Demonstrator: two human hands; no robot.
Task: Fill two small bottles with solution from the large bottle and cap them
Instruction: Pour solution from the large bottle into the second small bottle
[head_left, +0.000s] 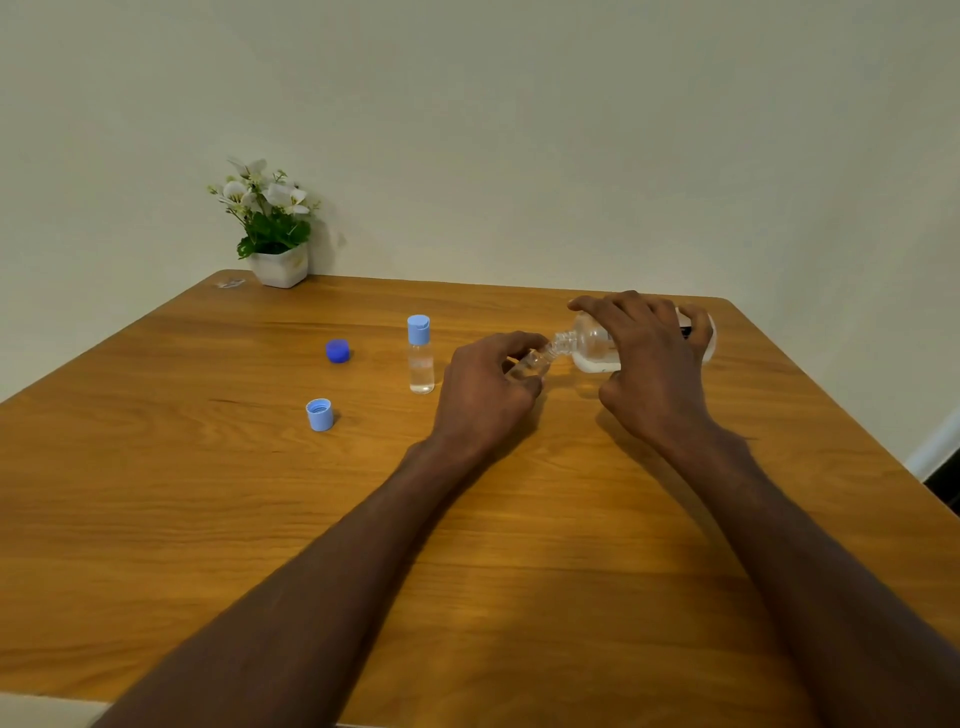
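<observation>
My right hand (649, 358) grips the large clear bottle (592, 345), tipped on its side with its open threaded neck pointing left. That neck meets the mouth of an uncapped small clear bottle (532, 364), tilted and held in my left hand (488, 389). A second small bottle (421, 356) stands upright to the left, holding clear liquid and wearing a light blue flip cap. On the table lie a loose light blue cap (320, 414), open side up, and a darker blue cap (337, 351).
The wooden table (208, 519) reaches to the pale wall. A white pot of white flowers (272, 228) stands at the far left corner, with a small clear scrap (231, 283) beside it. The table's right edge drops off near my right arm.
</observation>
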